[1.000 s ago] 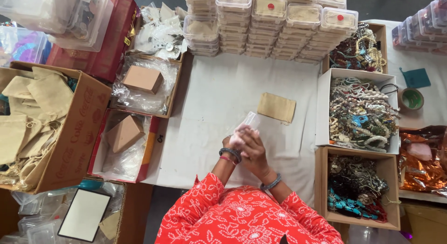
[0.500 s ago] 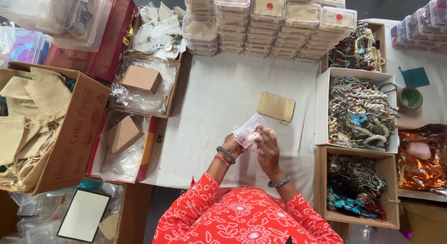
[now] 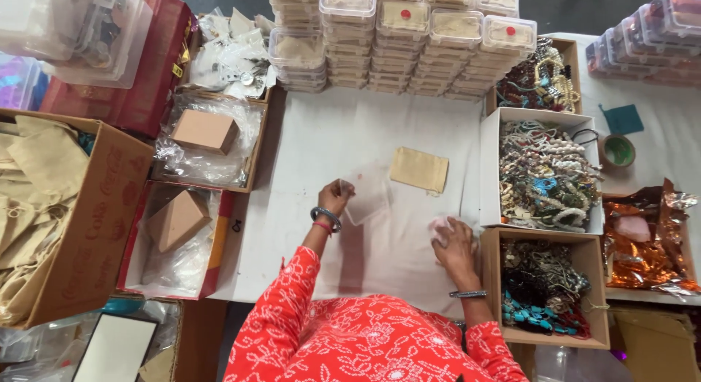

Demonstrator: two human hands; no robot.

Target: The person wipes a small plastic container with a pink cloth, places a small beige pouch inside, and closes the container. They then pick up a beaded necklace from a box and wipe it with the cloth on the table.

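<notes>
From the head camera, the thin clear bag (image 3: 367, 196) could slip or flop, since the left hand (image 3: 334, 198) pinches only its edge at 9 o'clock, fingers together. The right hand (image 3: 454, 242) curls shut on a small pink thing (image 3: 439, 226), low on the white counter (image 3: 343, 134), by the bead box (image 3: 544, 174).

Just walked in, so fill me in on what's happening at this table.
A person in a red patterned top sits at a white table. The left hand holds up a small clear plastic bag by its edge. The right hand rests on the table over a small pale pink item, close to the boxes of beaded jewellery. A flat tan pouch lies in front, with stacked clear lidded containers along the far edge.
</notes>
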